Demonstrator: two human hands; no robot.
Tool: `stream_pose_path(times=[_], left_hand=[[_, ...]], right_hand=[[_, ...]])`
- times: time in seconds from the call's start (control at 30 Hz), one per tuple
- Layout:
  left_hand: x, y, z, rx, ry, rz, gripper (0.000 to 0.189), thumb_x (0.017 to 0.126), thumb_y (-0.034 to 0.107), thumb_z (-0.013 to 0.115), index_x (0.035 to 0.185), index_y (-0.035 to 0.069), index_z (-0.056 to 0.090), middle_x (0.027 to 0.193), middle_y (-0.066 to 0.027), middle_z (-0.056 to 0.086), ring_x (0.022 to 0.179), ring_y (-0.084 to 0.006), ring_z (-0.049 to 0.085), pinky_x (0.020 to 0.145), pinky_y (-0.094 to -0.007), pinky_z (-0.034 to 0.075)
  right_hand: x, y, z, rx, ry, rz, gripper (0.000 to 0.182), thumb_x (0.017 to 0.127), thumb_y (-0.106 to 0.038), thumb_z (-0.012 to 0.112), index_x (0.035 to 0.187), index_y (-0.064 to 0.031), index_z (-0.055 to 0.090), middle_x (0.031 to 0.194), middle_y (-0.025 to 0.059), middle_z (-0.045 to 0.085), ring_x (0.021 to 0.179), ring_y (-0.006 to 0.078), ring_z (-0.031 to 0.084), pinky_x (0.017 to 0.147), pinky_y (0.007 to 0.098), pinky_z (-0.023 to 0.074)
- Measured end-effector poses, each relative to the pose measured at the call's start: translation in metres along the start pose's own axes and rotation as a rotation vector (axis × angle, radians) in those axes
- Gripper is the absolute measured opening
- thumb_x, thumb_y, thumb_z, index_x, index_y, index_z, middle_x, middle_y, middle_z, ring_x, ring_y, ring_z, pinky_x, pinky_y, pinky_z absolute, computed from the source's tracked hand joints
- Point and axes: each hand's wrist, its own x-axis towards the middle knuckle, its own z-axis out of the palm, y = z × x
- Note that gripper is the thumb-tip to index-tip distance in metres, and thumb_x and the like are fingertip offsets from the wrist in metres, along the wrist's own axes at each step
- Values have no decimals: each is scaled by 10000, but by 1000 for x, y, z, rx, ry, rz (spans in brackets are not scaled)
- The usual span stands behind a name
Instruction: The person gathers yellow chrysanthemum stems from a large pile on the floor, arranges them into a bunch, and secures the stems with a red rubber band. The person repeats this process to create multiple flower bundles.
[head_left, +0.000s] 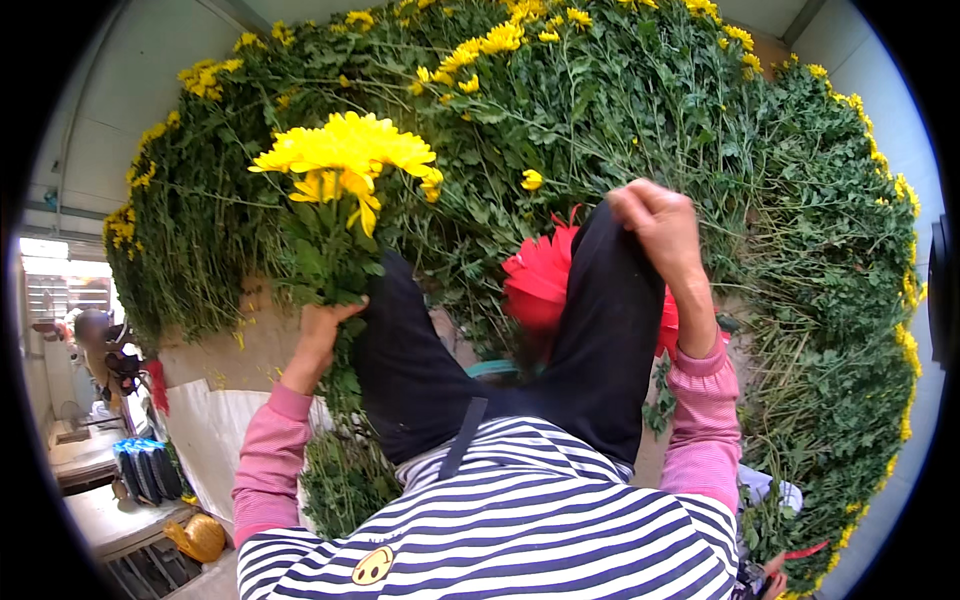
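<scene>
My left hand grips a bunch of yellow chrysanthemums by its leafy stems, blooms pointing away from me, beside my left knee. Below that hand the stems run down along my left thigh. My right hand is at my right knee, its fingers curled in; nothing shows in them, though the palm side is hidden. A bundle of red strips, probably plastic, lies between my legs, partly covered by my right thigh. One loose yellow bloom rests among the greenery beyond it.
Cut chrysanthemums are heaped in a wide arc ahead and to my right. A white sheet lies at left. Farther left are an orange-gold object and a person. At lower right another person's hand appears near a red strip.
</scene>
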Motion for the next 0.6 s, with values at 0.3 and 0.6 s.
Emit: stream_pose_path(times=[0.3,0.6], left_hand=[[-7,-2,-4,-155,57,-51,206,785,30,724,970,-52,683,919,-42,680,811,-114,607,741,-282,501],[-10,-14,-2,-119,30,112,180,811,17,660,971,-65,660,975,-90,685,857,-153,628,760,-308,524]], right_hand=[[10,52,67,-844,-1016,-58,291,699,-354,781,821,-91,745,791,139,697,811,299,690,703,418,537],[8,57,46,-52,-806,313,172,790,-216,725,890,-77,746,678,54,658,595,147,588,581,311,485]])
